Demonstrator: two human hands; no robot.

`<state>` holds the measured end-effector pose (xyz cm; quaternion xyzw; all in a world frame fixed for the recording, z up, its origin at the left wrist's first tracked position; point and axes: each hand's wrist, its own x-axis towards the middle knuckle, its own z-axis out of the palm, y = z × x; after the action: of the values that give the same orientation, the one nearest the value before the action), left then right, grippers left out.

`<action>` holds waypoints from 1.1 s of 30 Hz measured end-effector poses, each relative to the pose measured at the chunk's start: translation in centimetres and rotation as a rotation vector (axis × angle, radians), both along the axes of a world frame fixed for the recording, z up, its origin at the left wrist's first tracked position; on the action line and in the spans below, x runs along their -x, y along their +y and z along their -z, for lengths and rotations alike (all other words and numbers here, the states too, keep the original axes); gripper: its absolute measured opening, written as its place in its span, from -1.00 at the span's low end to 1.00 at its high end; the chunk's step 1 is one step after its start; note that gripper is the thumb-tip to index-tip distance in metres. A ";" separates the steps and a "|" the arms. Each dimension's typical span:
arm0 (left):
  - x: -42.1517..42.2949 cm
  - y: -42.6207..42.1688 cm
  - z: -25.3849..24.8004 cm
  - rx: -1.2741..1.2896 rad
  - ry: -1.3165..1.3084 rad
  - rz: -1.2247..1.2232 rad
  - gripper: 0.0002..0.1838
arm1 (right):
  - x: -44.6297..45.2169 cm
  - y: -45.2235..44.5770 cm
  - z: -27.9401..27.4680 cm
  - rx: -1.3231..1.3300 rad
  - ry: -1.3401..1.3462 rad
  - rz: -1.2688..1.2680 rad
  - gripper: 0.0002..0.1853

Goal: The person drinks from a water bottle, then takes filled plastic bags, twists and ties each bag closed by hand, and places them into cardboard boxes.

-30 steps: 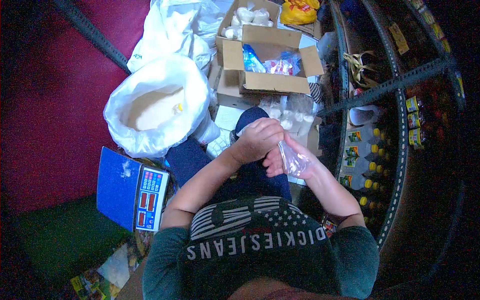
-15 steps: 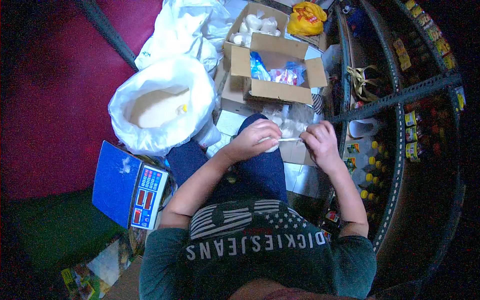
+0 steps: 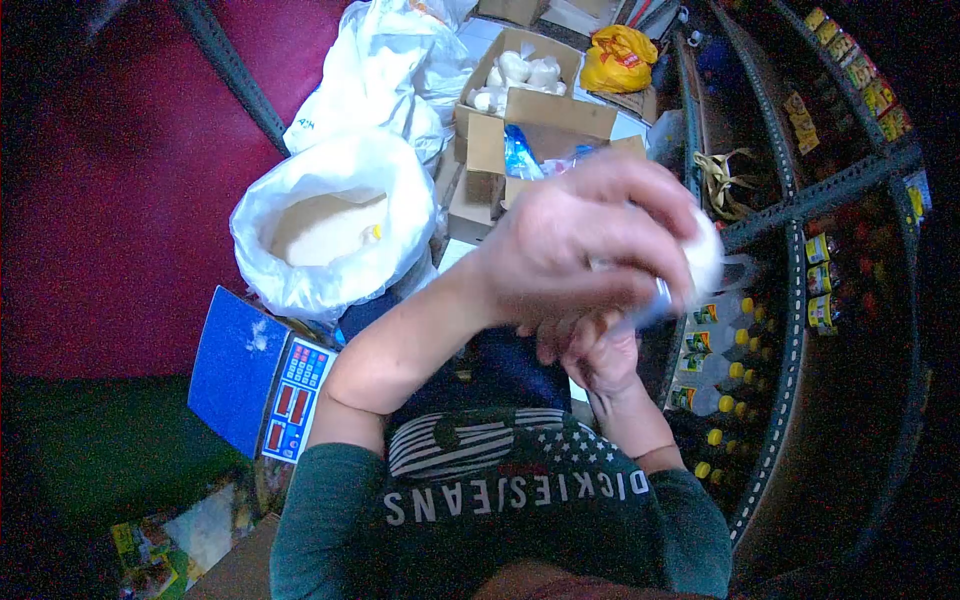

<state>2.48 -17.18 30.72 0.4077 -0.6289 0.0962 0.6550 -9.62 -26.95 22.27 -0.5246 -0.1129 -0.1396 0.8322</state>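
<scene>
My left hand [image 3: 590,240], blurred by motion, is raised in front of the cartons. Its fingers curl around a small, round plastic bag of white powder [image 3: 706,262], which bulges out past the fingertips on the right. Just below is my right hand [image 3: 603,355], its fingers bent in close under the left hand. What those fingers grip is hidden. A large sack lined with white plastic [image 3: 255,215] stands open to the left, holding off-white powder and a small yellow object [image 3: 372,234].
A blue digital scale [image 3: 235,370] sits at left. Ahead are an open carton [image 3: 560,108] with blue packets, a carton of filled white bags [image 3: 515,68] and a yellow plastic bag [image 3: 618,60]. Metal shelving [image 3: 790,210] with yellow-capped bottles [image 3: 735,370] lines the right.
My left hand has risen and swung right with the bag, now covering part of the open carton. My right hand has moved down and left, beneath it.
</scene>
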 end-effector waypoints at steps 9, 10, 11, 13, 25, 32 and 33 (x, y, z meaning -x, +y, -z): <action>0.9 2.2 7.4 -0.203 0.809 0.141 -0.91 | -6.1 -5.9 -4.5 1.356 -0.641 0.483 -0.77; 0.7 2.7 8.7 -0.250 0.857 0.096 -0.92 | -6.0 -5.8 -3.4 1.365 -0.635 0.470 -0.77; 0.6 3.0 9.9 -0.295 0.902 0.050 -0.92 | -5.7 -5.8 -2.3 1.400 -0.576 0.442 -0.77; 0.8 2.8 12.2 -0.285 0.891 -0.057 -0.92 | -4.8 -4.6 0.1 1.262 -0.412 0.446 -0.82; 3.7 -1.1 20.1 -0.322 0.881 -0.425 -0.88 | -2.5 -2.5 7.6 0.625 0.241 0.420 -0.89; 3.7 -2.8 20.2 -0.079 1.388 -0.190 -0.88 | -4.2 -0.9 9.0 0.937 0.027 0.674 -0.84; 3.6 -3.0 20.5 -0.042 1.438 -0.162 -0.87 | -4.3 -0.6 8.8 0.963 0.009 0.695 -0.85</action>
<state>-1.17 -20.16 10.22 0.4280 -0.0118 -0.1597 0.8895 -5.34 -27.58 13.51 -0.8498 0.0186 -0.3347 0.4067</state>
